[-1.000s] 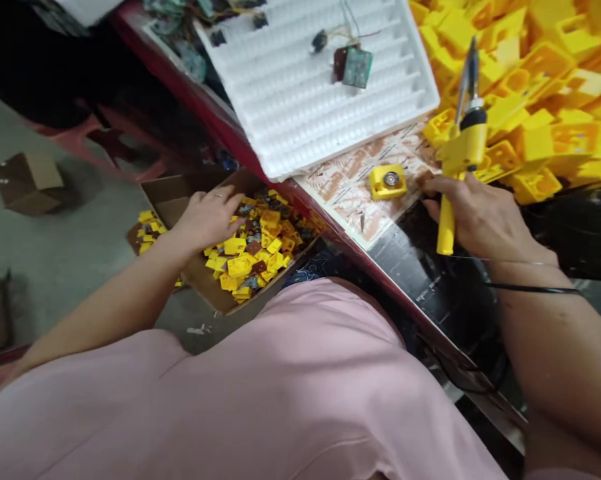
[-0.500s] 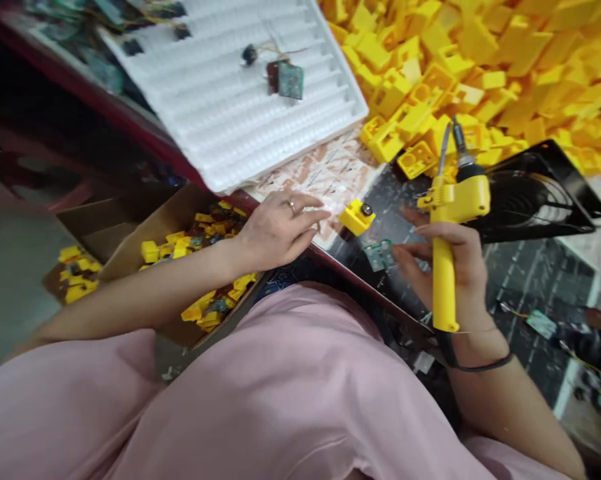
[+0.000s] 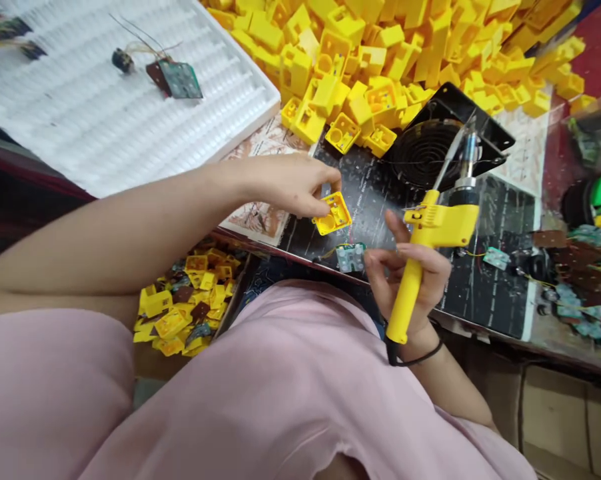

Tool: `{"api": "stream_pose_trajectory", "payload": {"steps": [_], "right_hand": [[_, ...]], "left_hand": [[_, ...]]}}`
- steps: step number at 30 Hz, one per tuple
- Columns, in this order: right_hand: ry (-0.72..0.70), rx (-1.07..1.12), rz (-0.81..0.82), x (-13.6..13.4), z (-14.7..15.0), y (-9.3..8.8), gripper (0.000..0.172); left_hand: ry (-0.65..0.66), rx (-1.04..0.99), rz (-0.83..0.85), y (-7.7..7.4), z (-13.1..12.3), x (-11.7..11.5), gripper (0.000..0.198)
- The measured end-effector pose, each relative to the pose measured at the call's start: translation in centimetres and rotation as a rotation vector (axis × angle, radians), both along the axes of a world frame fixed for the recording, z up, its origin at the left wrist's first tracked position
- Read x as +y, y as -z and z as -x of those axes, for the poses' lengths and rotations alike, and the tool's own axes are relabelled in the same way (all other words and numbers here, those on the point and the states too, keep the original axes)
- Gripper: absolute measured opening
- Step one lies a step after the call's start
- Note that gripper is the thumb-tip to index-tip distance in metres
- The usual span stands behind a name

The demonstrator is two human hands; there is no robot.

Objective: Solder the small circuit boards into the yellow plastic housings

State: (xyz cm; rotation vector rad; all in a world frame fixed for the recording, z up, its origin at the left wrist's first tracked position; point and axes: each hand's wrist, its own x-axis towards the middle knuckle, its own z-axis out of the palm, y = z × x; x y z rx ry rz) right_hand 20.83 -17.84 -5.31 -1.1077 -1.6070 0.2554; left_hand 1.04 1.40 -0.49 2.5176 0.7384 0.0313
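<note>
Left hand [image 3: 300, 185] pinches yellow housing [image 3: 336, 217]; right hand [image 3: 429, 285], half curled, holds soldering gun [image 3: 443, 225]. Circuit board [image 3: 350, 259] near front edge of worktop [image 3: 490, 300]: knock could drop it.

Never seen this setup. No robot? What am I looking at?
Right, no robot: two bare human hands, seen from one camera worn on the head, looking forward and down. The left hand holds a small yellow housing, its hollow side showing. The right hand grips what looks like a yellow soldering tool, tip pointing forward. On the black surface, a circuit board lies near the right hand. Behind are heaped yellow housings and a black fan-like frame; a white ribbed tray is at left.
</note>
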Motion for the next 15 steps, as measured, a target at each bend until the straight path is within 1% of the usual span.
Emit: {"api": "stream_pose_trajectory", "payload": {"steps": [2, 4, 8, 11, 13, 15], "right_hand": [[0.011, -0.041, 0.008, 0.0, 0.1, 0.8, 0.057], [0.013, -0.045, 0.033, 0.1, 0.1, 1.4, 0.055], [0.021, -0.025, 0.036, 0.3, 0.4, 1.9, 0.054], [0.004, -0.025, 0.028, 0.8, 0.8, 2.0, 0.052], [-0.005, -0.029, 0.019, 1.0, 1.2, 2.1, 0.051], [-0.020, -0.047, 0.010, 1.2, 1.2, 2.3, 0.050]], "left_hand": [[-0.009, 0.034, -0.083, 0.3, -0.6, -0.2, 0.039], [-0.076, -0.028, -0.131, 0.5, -0.4, -1.2, 0.044], [-0.265, -0.242, -0.056, 0.7, 1.1, -4.1, 0.036], [-0.292, -0.295, -0.012, 1.3, 1.1, -6.1, 0.043], [-0.296, -0.352, -0.004, 2.1, 0.4, -6.9, 0.038], [-0.313, -0.434, 0.039, 2.7, -0.2, -7.3, 0.028]]}}
